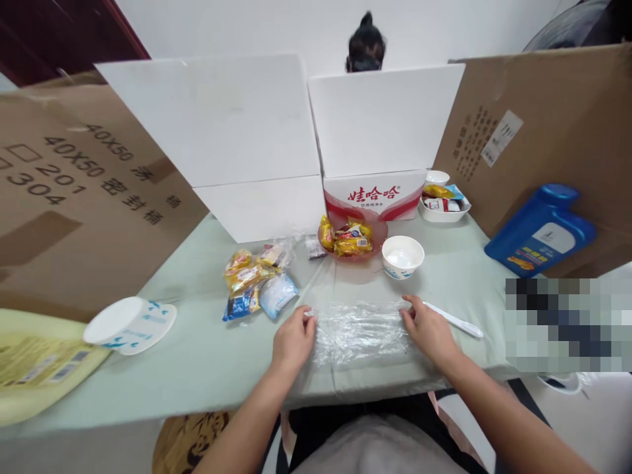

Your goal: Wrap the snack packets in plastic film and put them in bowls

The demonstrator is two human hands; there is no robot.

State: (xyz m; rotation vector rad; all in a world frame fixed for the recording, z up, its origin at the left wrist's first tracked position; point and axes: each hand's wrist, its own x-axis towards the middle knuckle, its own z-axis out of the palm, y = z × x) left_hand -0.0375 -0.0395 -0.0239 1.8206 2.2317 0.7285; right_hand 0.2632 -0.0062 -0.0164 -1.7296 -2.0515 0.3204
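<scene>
A crinkled piece of clear plastic film (360, 332) lies across the table in front of me; whether it is a sheet or a flat bag I cannot tell. At its left edge, my left hand (295, 339) pinches the film between thumb and fingers. The opposite edge is gripped by my right hand (428, 329). Just beyond my right hand lies a slim white stick-like tool (457, 321), partly hidden by that hand. Several packaged snacks (254, 280) in yellow, blue and white wrappers are heaped beyond my left hand. Past the film stands a white paper bowl (403, 258).
A translucent red bowl (380, 240) holds yellow snack packs. Behind it rise white carton panels (257, 125); brown cardboard (83, 197) flanks the table. A paper bowl (131, 324) lies tipped at left. A blue bottle (543, 230) and white tray (444, 214) are right. A person's head (366, 46) shows behind.
</scene>
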